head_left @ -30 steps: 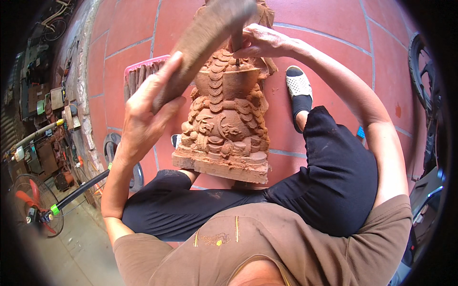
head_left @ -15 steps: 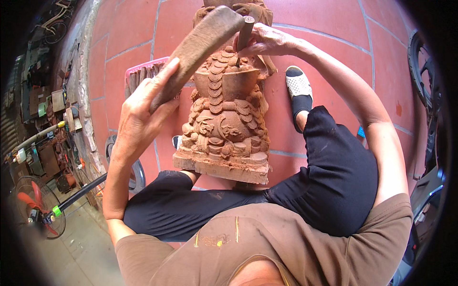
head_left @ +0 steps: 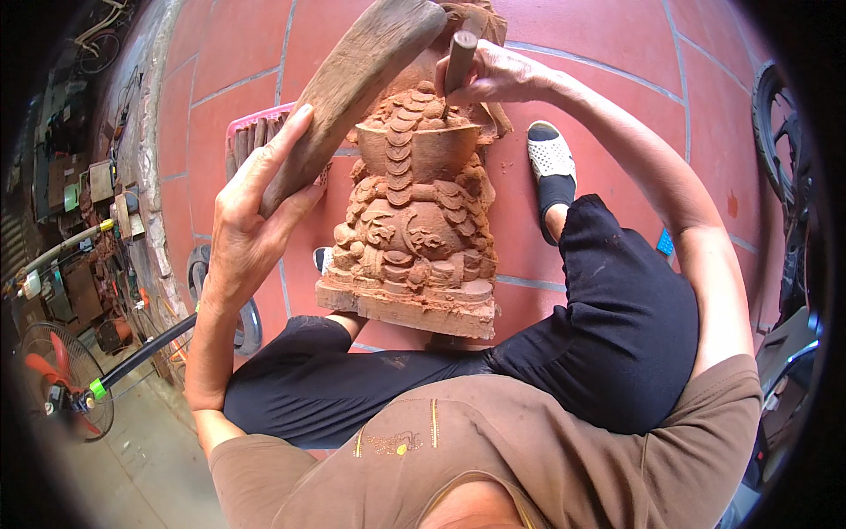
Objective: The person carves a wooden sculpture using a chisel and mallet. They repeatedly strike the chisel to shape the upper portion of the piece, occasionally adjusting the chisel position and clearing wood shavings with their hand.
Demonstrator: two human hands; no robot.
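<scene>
A reddish-brown wood carving (head_left: 410,234) lies between my legs, thick with carved coins, a bowl shape and rounded figures. My left hand (head_left: 251,216) is wrapped round the narrow end of a long, flat wooden mallet (head_left: 357,93), which slants up over the carving's left side. My right hand (head_left: 493,75) grips a chisel (head_left: 460,63) by its round wooden handle, held nearly upright. The chisel's lower end meets the carved lumps above the bowl's rim; its cutting edge is hard to see. A small gap separates the mallet's broad end from the top of the handle.
Left of the carving, a pink basket (head_left: 264,115) holds several wooden-handled tools (head_left: 251,141). Red tiles (head_left: 608,97) cover the floor. A fan (head_left: 66,379) with red blades stands at lower left, beside cluttered shelving. A wheel (head_left: 775,123) is at the right edge.
The mallet has shifted slightly up and left, away from the chisel's top, along with my left hand. My right hand and the chisel have barely moved.
</scene>
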